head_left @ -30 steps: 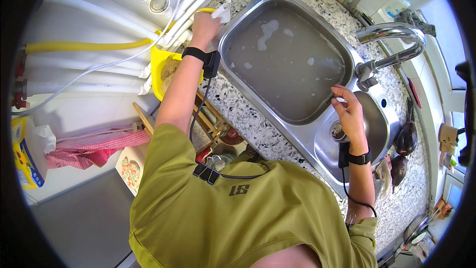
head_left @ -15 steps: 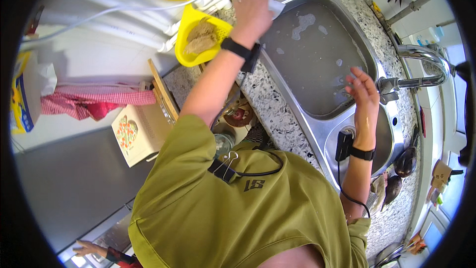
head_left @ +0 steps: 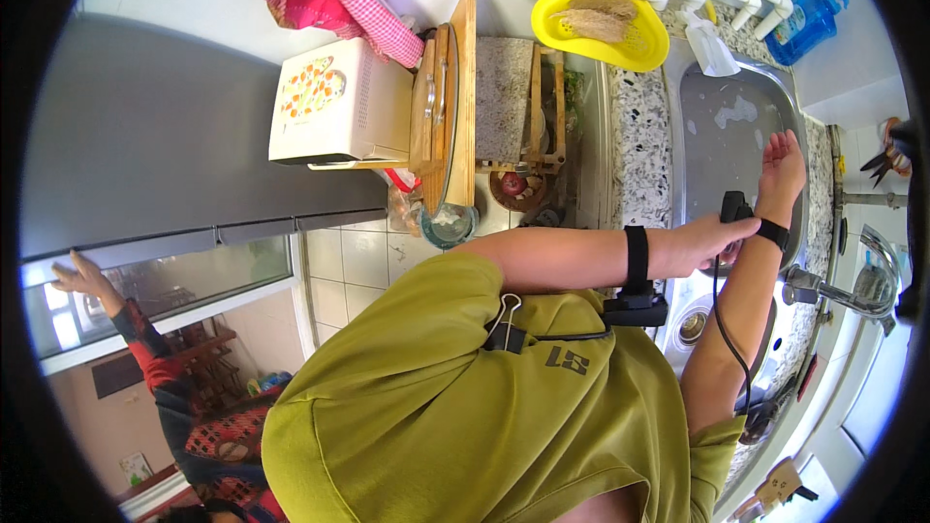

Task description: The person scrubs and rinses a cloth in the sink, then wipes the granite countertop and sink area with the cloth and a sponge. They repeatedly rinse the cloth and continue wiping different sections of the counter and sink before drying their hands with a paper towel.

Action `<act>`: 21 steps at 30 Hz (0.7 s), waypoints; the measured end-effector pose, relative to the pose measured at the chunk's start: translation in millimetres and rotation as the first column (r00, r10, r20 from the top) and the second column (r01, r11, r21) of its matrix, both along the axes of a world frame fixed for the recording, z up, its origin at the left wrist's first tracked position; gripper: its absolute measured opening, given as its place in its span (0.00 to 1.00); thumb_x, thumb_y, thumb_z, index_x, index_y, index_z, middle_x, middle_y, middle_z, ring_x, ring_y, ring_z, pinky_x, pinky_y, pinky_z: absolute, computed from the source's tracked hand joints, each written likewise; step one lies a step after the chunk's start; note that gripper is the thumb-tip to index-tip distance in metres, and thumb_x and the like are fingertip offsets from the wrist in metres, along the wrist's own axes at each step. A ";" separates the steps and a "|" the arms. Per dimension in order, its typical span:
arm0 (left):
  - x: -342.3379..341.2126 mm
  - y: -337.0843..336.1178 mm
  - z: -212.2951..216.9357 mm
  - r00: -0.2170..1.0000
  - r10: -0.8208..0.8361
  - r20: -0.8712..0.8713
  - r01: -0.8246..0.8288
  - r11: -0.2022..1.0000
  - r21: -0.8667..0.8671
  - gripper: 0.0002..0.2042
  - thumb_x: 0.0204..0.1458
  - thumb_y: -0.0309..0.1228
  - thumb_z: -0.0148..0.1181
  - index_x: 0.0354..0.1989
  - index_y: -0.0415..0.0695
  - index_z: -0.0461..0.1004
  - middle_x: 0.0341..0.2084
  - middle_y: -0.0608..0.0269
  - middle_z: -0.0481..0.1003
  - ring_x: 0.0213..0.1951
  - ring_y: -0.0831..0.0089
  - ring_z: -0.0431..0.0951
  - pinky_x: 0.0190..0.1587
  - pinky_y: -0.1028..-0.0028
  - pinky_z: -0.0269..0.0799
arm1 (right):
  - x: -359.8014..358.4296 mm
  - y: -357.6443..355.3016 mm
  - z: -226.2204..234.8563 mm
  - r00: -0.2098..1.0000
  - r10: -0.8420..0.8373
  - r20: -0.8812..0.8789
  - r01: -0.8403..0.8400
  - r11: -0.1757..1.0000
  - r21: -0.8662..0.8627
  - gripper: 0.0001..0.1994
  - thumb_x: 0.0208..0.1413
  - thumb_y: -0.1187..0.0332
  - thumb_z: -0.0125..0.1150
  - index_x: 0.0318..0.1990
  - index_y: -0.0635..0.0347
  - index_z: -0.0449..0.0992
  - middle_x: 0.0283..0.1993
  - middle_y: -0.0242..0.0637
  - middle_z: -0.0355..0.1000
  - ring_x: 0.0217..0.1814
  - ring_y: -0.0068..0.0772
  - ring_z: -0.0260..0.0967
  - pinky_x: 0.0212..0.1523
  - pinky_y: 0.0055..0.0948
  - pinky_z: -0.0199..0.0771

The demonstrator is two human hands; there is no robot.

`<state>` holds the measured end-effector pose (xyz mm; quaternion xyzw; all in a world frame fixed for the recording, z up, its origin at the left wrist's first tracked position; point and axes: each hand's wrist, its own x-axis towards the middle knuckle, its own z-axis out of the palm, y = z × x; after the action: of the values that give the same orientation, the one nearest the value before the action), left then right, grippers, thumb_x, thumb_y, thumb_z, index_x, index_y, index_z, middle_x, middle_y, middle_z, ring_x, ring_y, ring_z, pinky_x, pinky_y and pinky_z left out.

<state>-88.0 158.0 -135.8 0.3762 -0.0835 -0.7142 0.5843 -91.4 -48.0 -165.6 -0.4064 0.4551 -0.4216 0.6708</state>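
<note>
My left hand (head_left: 690, 244) reaches across to my right wrist, its fingers closed about a small black wrist device (head_left: 736, 209) with a cable. Part of those fingers is hidden behind the device and wrist. My right hand (head_left: 783, 174) is held palm-up over the sink (head_left: 680, 150), empty, with its fingers apart and slightly curled. Greyish water with patches of foam fills the large basin. A white cloth-like piece (head_left: 710, 44) hangs at the sink's far left corner. Beside it stands a yellow strainer basket (head_left: 639, 56) holding a brown fibrous pad (head_left: 599, 19).
A chrome faucet (head_left: 843, 295) rises right of the sink, and a blue bottle (head_left: 804, 27) stands at the back. To the left are wooden boards (head_left: 465, 116), a white box (head_left: 334, 102) and a glass jar (head_left: 449, 227). Another person's hand (head_left: 85, 281) touches a door frame.
My left hand has left the white piece at the sink corner and come over to my right wrist. My view has swung left, bringing more of the other person into sight.
</note>
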 end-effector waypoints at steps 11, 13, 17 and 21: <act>-0.1 -1.2 -7.5 0.963 0.176 -0.204 -0.183 0.983 -0.015 0.20 0.49 0.52 0.60 0.39 0.50 0.73 0.31 0.71 0.73 0.33 0.77 0.71 0.38 0.69 0.67 | 11.6 -22.8 -13.1 0.947 -0.107 0.304 -0.015 0.927 0.374 0.11 0.58 0.73 0.51 0.47 0.66 0.69 0.35 0.39 0.70 0.34 0.30 0.69 0.27 0.23 0.71; -7.8 -5.0 -13.3 0.958 0.187 -0.217 -0.194 0.981 -0.014 0.18 0.49 0.50 0.61 0.38 0.48 0.73 0.29 0.71 0.73 0.30 0.77 0.72 0.35 0.71 0.69 | 0.6 -35.2 -20.6 0.843 -0.273 0.463 -0.017 0.847 0.531 0.11 0.59 0.74 0.49 0.48 0.67 0.67 0.33 0.40 0.70 0.33 0.31 0.69 0.26 0.25 0.71; -27.1 -14.0 -17.2 0.941 0.192 -0.279 -0.197 0.980 0.011 0.18 0.49 0.48 0.61 0.37 0.46 0.73 0.28 0.70 0.74 0.30 0.77 0.73 0.33 0.74 0.70 | -25.5 -52.1 -30.6 0.798 -0.089 -0.596 -0.078 0.965 -0.249 0.15 0.59 0.70 0.49 0.51 0.69 0.66 0.37 0.41 0.70 0.33 0.29 0.68 0.29 0.27 0.70; -43.9 -11.2 -15.7 0.941 0.144 -0.307 -0.141 0.989 0.032 0.17 0.50 0.49 0.59 0.38 0.48 0.74 0.31 0.71 0.75 0.32 0.78 0.73 0.36 0.73 0.69 | -31.4 -45.1 -26.4 0.661 -0.506 -0.554 -0.067 0.695 -0.716 0.17 0.58 0.64 0.52 0.52 0.65 0.68 0.40 0.39 0.70 0.33 0.27 0.68 0.32 0.30 0.70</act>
<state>-131.9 146.8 -151.5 0.2680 0.0397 -0.7203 0.6385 -122.8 -93.0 -192.0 -0.6900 0.5397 -0.4486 0.1770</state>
